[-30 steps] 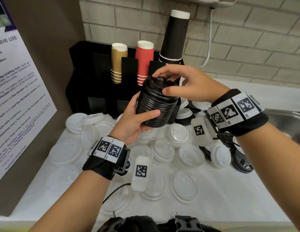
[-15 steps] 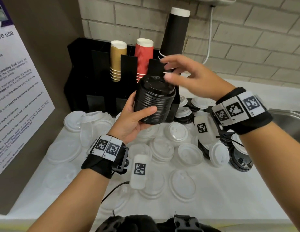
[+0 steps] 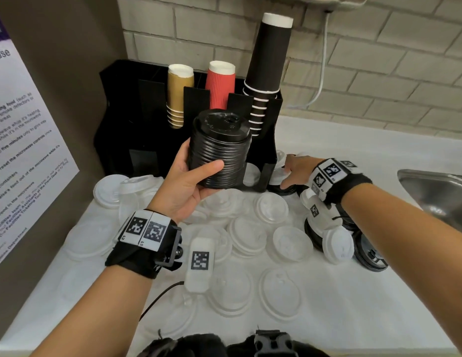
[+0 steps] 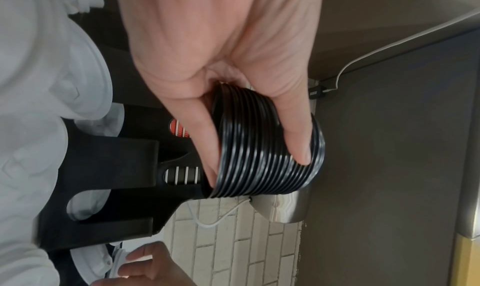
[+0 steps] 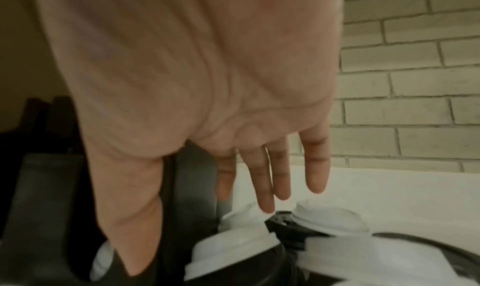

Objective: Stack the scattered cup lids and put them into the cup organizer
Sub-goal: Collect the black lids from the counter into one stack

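1. Head view: my left hand (image 3: 188, 184) grips the black stack (image 3: 219, 150), axis near upright, in front of the organizer (image 3: 266, 166). My right hand (image 3: 297, 168) reaches to the loose lids (image 3: 279, 176) right of the organizer; it is the nearer hand to them.
2. Left wrist view: thumb and fingers (image 4: 296, 138) clamp the stack's ribbed side (image 4: 265, 147).
3. Right wrist view: right fingers (image 5: 265, 179) straight, spread, holding nothing, just above a black lid (image 5: 285, 225) among white ones.

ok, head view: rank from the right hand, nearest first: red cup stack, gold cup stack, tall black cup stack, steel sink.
From the right hand:
1. Tall black cup stack, in the organizer's right end slot, just up-left of the hand.
2. Red cup stack, middle slot.
3. Steel sink, far right, and gold cup stack, further left: too close to call.
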`<action>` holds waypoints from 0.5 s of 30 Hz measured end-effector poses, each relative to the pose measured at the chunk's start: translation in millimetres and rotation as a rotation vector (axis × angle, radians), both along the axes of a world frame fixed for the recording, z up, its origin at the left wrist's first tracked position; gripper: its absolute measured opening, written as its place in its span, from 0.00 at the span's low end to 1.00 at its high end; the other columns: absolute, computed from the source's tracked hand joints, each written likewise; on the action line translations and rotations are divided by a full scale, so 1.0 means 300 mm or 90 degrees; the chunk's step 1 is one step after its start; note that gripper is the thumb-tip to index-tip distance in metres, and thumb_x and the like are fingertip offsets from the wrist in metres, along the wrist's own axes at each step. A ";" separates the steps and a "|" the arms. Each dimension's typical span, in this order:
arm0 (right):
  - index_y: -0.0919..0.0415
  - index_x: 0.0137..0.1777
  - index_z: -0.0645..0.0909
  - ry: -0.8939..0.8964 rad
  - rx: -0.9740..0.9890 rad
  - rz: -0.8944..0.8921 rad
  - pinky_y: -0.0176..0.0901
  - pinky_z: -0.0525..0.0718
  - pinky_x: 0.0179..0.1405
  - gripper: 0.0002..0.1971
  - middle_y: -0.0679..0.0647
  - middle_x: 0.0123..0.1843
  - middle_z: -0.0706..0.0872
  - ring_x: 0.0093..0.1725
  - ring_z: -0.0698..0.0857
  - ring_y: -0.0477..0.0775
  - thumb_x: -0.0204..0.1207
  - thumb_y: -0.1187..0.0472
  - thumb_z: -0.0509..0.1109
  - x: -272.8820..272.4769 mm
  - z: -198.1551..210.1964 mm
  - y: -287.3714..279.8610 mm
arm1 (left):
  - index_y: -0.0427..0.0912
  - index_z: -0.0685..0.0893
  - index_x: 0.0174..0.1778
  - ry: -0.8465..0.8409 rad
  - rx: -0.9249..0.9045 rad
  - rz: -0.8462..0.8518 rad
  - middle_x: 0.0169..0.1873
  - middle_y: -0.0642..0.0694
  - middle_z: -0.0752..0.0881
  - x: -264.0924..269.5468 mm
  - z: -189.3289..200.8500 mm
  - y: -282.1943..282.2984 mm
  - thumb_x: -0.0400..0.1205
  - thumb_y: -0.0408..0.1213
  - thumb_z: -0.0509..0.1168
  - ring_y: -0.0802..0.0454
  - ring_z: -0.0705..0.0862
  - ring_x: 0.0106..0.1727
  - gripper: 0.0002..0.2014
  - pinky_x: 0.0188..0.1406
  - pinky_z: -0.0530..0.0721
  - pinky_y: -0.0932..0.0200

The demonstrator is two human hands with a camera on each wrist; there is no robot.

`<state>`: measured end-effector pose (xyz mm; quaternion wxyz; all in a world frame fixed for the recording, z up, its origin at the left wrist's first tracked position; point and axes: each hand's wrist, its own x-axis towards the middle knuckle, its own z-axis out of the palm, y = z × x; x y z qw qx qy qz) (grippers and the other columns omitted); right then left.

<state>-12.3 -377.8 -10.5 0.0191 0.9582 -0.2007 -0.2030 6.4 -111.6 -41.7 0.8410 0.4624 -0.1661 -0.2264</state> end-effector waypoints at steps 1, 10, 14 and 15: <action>0.62 0.78 0.62 0.003 -0.004 -0.009 0.50 0.76 0.61 0.40 0.61 0.73 0.74 0.70 0.76 0.64 0.71 0.47 0.75 0.012 -0.014 -0.008 | 0.53 0.76 0.67 -0.005 0.000 0.000 0.56 0.52 0.90 0.003 -0.003 0.001 0.68 0.32 0.74 0.50 0.89 0.59 0.31 0.44 0.89 0.53; 0.55 0.83 0.50 0.044 -0.105 -0.007 0.60 0.80 0.59 0.58 0.63 0.73 0.75 0.69 0.77 0.69 0.58 0.42 0.81 0.144 -0.112 -0.057 | 0.58 0.81 0.62 -0.029 -0.019 -0.011 0.59 0.50 0.89 0.047 -0.049 0.021 0.61 0.40 0.82 0.50 0.88 0.60 0.33 0.43 0.89 0.54; 0.51 0.82 0.53 0.053 -0.126 -0.003 0.60 0.77 0.44 0.59 0.63 0.72 0.75 0.67 0.77 0.71 0.53 0.39 0.82 0.173 -0.135 -0.078 | 0.60 0.83 0.61 -0.043 -0.024 -0.011 0.60 0.49 0.89 0.063 -0.069 0.032 0.69 0.34 0.75 0.48 0.88 0.61 0.26 0.44 0.90 0.52; 0.51 0.82 0.53 0.051 -0.125 -0.005 0.60 0.76 0.43 0.61 0.63 0.72 0.75 0.67 0.77 0.71 0.52 0.37 0.82 0.177 -0.137 -0.078 | 0.59 0.83 0.62 -0.043 -0.025 -0.009 0.60 0.49 0.89 0.065 -0.074 0.034 0.71 0.31 0.70 0.48 0.88 0.61 0.25 0.44 0.90 0.53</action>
